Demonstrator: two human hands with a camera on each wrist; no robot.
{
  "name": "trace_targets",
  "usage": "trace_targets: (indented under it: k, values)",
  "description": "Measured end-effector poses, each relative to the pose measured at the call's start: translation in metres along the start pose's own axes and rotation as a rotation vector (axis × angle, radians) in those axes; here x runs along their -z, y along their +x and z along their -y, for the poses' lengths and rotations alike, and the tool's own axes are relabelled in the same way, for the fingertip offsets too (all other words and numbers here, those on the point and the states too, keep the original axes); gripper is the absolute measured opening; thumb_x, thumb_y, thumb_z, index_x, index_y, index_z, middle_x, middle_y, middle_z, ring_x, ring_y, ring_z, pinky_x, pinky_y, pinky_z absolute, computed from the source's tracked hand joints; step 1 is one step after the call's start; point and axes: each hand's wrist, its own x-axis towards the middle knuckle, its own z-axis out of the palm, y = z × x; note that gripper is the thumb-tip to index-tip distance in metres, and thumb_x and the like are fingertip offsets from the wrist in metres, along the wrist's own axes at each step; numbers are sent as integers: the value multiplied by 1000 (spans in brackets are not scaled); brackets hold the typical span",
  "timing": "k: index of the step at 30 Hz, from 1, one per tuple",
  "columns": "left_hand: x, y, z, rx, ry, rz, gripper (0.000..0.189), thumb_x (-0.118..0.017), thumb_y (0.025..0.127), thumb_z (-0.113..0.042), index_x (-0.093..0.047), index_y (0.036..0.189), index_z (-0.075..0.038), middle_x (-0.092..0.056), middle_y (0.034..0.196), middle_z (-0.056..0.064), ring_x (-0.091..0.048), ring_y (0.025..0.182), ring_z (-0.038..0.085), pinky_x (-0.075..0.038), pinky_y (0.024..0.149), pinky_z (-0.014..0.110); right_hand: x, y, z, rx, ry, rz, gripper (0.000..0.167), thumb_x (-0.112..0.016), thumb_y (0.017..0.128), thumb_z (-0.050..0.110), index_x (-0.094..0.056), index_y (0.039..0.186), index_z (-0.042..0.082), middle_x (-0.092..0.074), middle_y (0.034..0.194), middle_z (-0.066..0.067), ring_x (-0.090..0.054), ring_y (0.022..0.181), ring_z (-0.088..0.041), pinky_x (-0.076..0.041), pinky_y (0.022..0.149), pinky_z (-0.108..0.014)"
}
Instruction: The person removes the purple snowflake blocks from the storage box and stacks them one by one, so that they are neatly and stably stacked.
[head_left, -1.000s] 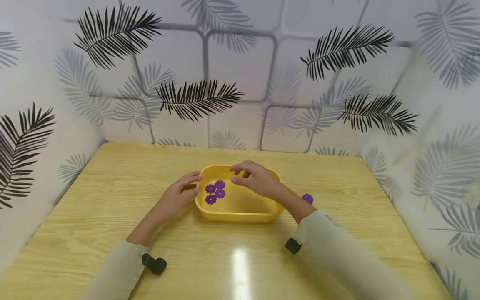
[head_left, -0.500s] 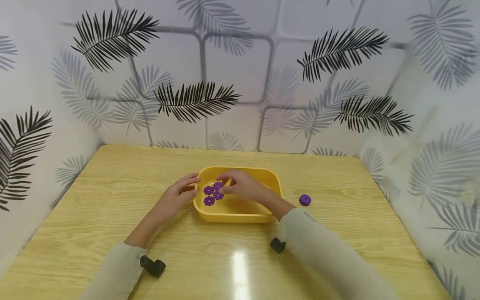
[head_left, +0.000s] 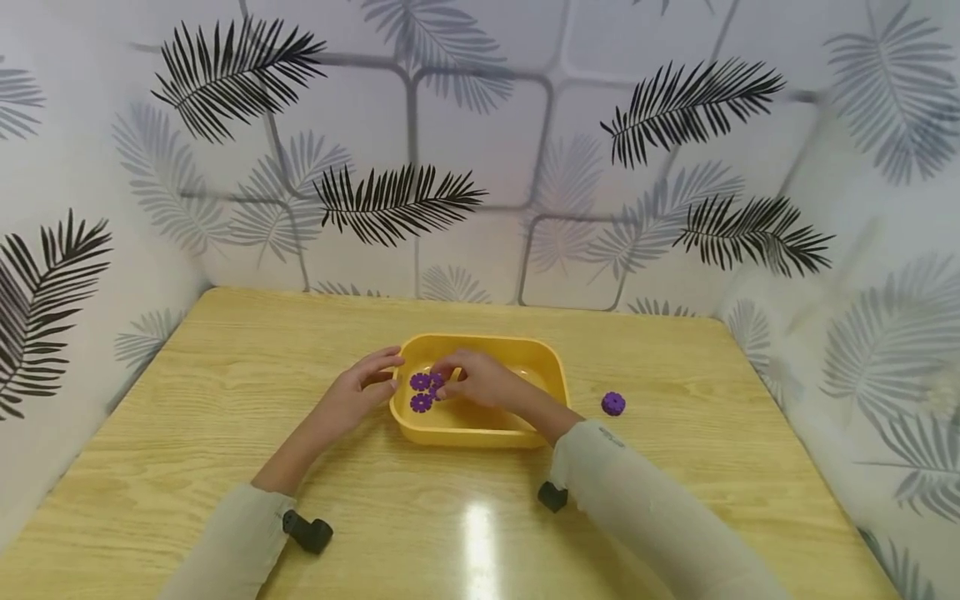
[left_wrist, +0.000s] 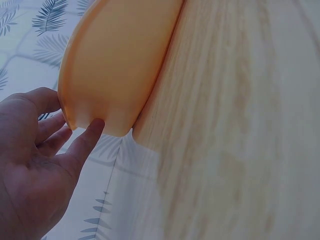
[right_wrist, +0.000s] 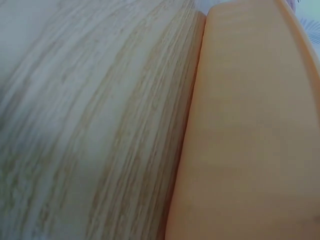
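Note:
A yellow plastic bin (head_left: pixel 480 437) stands on the table. My left hand (head_left: pixel 362 390) grips its left end in the head view; in the left wrist view, the thumb presses the outer wall while the other fingers curl at the rim. Inside the bin, at its left, lie several purple snowflake discs with notched edges and a centre hole, among them a front disc (head_left: pixel 421 403) and a left disc (head_left: pixel 420 382). My right hand (head_left: pixel 480 381) reaches in over them, thumb and forefinger pinching at a purple disc (head_left: pixel 437 380) that they partly hide. The right wrist view shows no fingers.
To the right of the bin, a small stack of purple discs (head_left: pixel 613 404) sits on the wooden table (head_left: pixel 690 467). A wall with leaf-patterned covering (head_left: pixel 480 250) rises behind the table's far edge. The bin's outer side (right_wrist: pixel 250 125) fills the right wrist view's right half.
My right hand has moved left and down into the bin to the discs, and its thumb and forefinger have drawn together there. The left hand stays at the bin's end.

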Motion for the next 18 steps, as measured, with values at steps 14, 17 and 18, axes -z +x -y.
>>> trace_targets:
  k: [14, 17, 18]
  values:
    - [2, 4, -3, -11, -5, 9, 45, -54, 105, -19, -49, 148, -4, -30, 165, 5, -44, 141, 40, -43, 113, 53, -3, 3, -2, -24, -112, 39, 35, -75, 92, 22, -69, 125, 11, -68, 110, -5, -61, 103, -19, -52, 98, -35]
    - [0, 3, -1, -6, -7, 10, 44, -54, 105, -18, -50, 147, -4, -30, 165, 5, -44, 141, 40, -43, 113, 53, -6, 2, -4, -28, -103, 48, 34, -75, 92, 21, -69, 123, 11, -68, 109, -5, -61, 101, -19, -52, 96, -35]
    - [-1, 2, -1, -4, -7, 9, 44, -54, 105, -18, -50, 147, -4, -30, 165, 5, -44, 141, 40, -43, 113, 52, -7, 1, -5, -27, -103, 51, 33, -75, 92, 20, -69, 123, 11, -68, 108, -5, -61, 100, -19, -53, 96, -35]
